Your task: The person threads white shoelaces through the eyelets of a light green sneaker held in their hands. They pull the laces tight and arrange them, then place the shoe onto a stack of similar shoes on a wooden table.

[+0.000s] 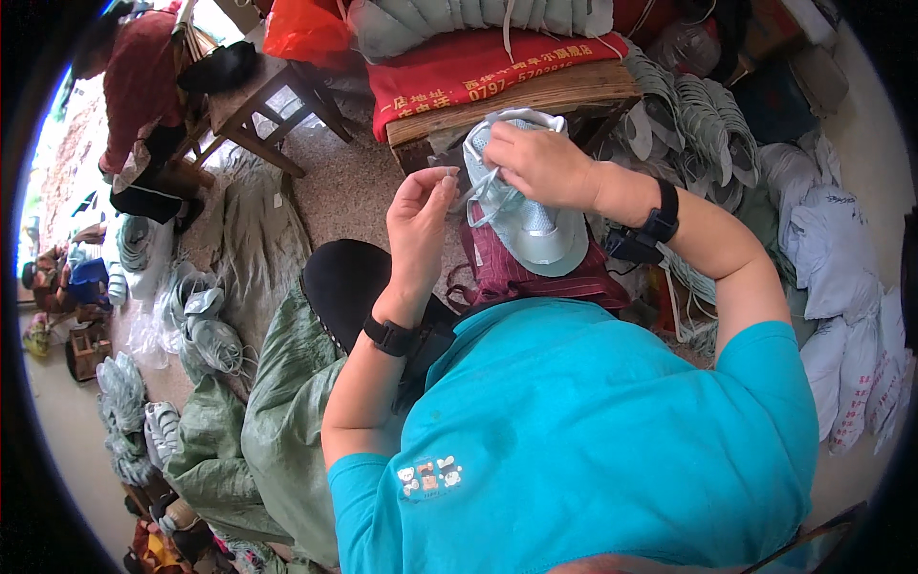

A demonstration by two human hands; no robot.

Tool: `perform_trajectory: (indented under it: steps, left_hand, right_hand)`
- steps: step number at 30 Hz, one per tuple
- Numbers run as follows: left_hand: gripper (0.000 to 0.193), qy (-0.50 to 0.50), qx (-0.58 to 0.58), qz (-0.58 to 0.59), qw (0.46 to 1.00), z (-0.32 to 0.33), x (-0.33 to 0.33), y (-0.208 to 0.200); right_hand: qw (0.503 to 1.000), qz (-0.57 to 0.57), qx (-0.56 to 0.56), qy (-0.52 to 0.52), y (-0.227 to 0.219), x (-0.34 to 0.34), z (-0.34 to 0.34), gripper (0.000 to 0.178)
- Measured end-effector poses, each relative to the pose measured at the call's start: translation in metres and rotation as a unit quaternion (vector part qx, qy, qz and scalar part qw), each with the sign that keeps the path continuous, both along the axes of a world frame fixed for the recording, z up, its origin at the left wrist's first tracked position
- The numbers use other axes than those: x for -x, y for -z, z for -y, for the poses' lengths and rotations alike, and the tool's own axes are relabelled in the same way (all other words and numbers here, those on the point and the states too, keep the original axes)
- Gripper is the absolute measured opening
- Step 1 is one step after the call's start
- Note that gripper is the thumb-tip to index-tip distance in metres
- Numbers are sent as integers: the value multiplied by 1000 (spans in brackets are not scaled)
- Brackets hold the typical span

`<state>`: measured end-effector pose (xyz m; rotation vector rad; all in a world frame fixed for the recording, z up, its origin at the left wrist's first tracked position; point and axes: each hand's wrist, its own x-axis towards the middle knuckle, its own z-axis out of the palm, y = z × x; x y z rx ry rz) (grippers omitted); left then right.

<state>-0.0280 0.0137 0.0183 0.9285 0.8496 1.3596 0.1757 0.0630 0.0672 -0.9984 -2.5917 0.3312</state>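
Note:
A pale blue-grey shoe upper (540, 230) with a white edge lies over a maroon striped cloth (507, 278) in front of me. A white shoelace (485, 187) runs through its upper part and loops out on the left side. My left hand (421, 215) is just left of the upper, thumb and forefinger pinched on the lace's thin end. Over the lacing area, my right hand (547, 167) has its fingers curled and pressed together on the lace; the grip is partly hidden. Both wrists wear black bands.
A wooden bench (516, 100) with a red cloth and a row of grey uppers (478, 27) stands ahead. More uppers (703, 120) are heaped right, near white sacks (832, 249). Green sacking (296, 411) lies left. Another person (143, 86) sits beyond a wooden stool (251, 96).

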Motion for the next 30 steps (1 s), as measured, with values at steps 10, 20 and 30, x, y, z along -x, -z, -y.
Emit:
perform_trajectory:
  steps: [10, 20, 30]
  left_hand:
    - [18, -97, -206, -419, 879, -3, -14, -5]
    - [9, -86, -129, -359, 920, -10, -1, 5]
    - [13, -63, -302, -572, 760, -18, -33, -27]
  right_hand:
    - [949, -184, -3, -254, -64, 71, 57, 18]
    - [995, -41, 23, -93, -5, 1, -4, 11]
    - [885, -235, 259, -307, -48, 18, 44, 7]
